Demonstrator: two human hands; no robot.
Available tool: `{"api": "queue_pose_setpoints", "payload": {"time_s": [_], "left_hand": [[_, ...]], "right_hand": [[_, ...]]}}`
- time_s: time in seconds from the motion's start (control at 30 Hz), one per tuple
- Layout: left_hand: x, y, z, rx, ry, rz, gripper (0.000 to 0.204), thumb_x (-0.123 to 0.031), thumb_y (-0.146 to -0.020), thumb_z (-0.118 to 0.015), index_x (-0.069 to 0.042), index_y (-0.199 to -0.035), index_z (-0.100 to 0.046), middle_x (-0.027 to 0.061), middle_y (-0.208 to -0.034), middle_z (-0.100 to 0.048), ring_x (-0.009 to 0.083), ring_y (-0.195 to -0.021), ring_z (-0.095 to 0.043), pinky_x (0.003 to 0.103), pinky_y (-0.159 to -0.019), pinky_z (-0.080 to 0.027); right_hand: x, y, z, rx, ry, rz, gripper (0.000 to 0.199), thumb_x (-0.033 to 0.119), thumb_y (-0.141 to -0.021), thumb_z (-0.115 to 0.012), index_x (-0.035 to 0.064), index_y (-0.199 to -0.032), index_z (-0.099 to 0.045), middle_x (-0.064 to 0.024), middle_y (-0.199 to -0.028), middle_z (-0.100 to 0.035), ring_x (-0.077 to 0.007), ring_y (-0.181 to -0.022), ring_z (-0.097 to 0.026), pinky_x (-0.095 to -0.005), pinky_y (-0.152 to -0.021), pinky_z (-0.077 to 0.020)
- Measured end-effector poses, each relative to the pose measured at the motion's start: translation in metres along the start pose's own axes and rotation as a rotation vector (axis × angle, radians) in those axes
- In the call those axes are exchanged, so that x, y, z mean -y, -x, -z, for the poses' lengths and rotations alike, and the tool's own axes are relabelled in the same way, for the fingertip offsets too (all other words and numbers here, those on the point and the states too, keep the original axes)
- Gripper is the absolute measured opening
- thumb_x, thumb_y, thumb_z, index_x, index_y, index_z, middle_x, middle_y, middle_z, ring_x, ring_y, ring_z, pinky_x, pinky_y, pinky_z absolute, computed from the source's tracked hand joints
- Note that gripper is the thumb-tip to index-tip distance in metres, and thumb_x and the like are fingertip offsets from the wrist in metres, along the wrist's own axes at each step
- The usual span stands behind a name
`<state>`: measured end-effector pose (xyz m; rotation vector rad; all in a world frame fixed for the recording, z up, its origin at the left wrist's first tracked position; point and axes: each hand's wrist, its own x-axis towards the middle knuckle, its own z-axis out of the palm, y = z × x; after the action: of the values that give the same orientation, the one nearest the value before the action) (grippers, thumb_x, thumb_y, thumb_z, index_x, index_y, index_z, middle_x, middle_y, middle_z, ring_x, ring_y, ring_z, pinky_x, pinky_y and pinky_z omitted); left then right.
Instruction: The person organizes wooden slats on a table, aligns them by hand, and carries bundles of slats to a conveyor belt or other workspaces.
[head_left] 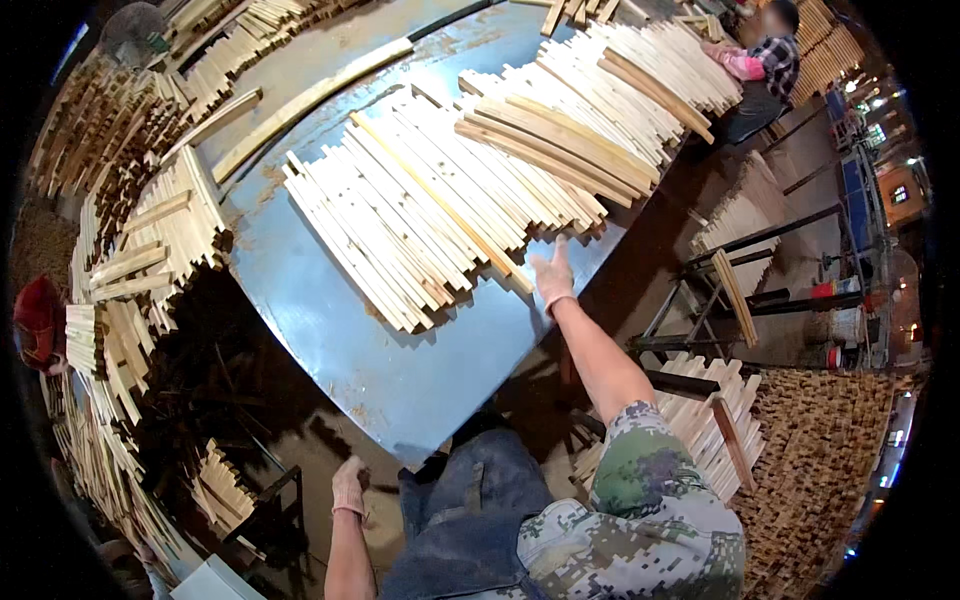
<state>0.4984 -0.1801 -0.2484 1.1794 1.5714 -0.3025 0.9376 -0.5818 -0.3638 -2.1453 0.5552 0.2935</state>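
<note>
Side by side across the blue tabletop (395, 385) lie many pale wooden strips (390, 220), forming a wide slanting row. One yellower strip (440, 205) runs through the row, its near end sticking out past its neighbours. Close to that end, over the table's right edge, reaches my right hand (555, 275) in a pale glove, thumb and fingers apart, nothing visibly gripped. My left hand (349, 487), gloved too, hangs low beside the table's near corner, its fingers loosely curled with nothing seen in them. Darker brown strips (555, 150) rest on top of the row farther off.
A co-worker (775, 60) is at the table's far right end. On the right stand a dark metal frame (760, 240) and a big stack of wood pieces (820, 470). More strips (165, 220) are piled left of the table. A long wooden rail (310, 105) edges its far side.
</note>
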Motion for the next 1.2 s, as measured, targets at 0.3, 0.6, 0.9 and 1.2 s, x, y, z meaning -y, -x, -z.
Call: {"api": "queue_pose_setpoints", "payload": {"time_s": [0.3, 0.6, 0.9, 1.2], "left_hand": [[-0.132, -0.051, -0.124, 0.205, -0.195, -0.361, 0.047, -0.034, -0.098, -0.068, 0.003, -0.126, -0.07, 0.0066, -0.108, -0.071, 0.0153, -0.089, -0.063, 0.028, -0.079, -0.049], [-0.199, -0.059, -0.197, 0.1, -0.367, -0.555, 0.071, -0.033, -0.098, -0.061, 0.012, -0.152, -0.048, 0.0295, -0.156, -0.053, 0.0377, -0.148, -0.049, 0.04, -0.123, -0.037], [-0.211, -0.066, -0.211, -0.03, -0.321, -0.528, 0.076, -0.03, -0.096, -0.067, 0.011, -0.155, -0.045, 0.0289, -0.158, -0.051, 0.0368, -0.144, -0.053, 0.041, -0.118, -0.042], [-0.226, -0.043, -0.238, -0.111, -0.401, -0.522, 0.079, -0.039, -0.092, -0.07, 0.005, -0.154, -0.048, 0.0298, -0.14, -0.063, 0.0405, -0.125, -0.065, 0.045, -0.108, -0.05]], "right_hand": [[0.019, -0.066, -0.003, -0.174, -0.519, -0.193, 0.086, 0.019, -0.094, -0.073, -0.0054, -0.164, -0.03, -0.0255, -0.167, -0.037, -0.0331, -0.153, -0.039, -0.0358, -0.124, -0.0316], [-0.007, -0.062, -0.015, -0.188, -0.341, -0.204, 0.086, 0.036, -0.1, -0.067, -0.0052, -0.164, -0.029, -0.0267, -0.171, -0.03, -0.0387, -0.156, -0.035, -0.0423, -0.128, -0.0298], [0.007, -0.018, -0.008, -0.004, -0.279, -0.098, 0.083, 0.03, -0.098, -0.07, -0.0014, -0.165, -0.033, -0.0236, -0.167, -0.04, -0.0358, -0.148, -0.046, -0.0388, -0.123, -0.0369], [0.072, -0.072, 0.021, 0.037, 0.522, 0.388, 0.073, 0.038, -0.097, -0.063, -0.004, -0.155, -0.047, -0.0294, -0.145, -0.059, -0.0438, -0.136, -0.056, -0.0482, -0.117, -0.0437]]}}
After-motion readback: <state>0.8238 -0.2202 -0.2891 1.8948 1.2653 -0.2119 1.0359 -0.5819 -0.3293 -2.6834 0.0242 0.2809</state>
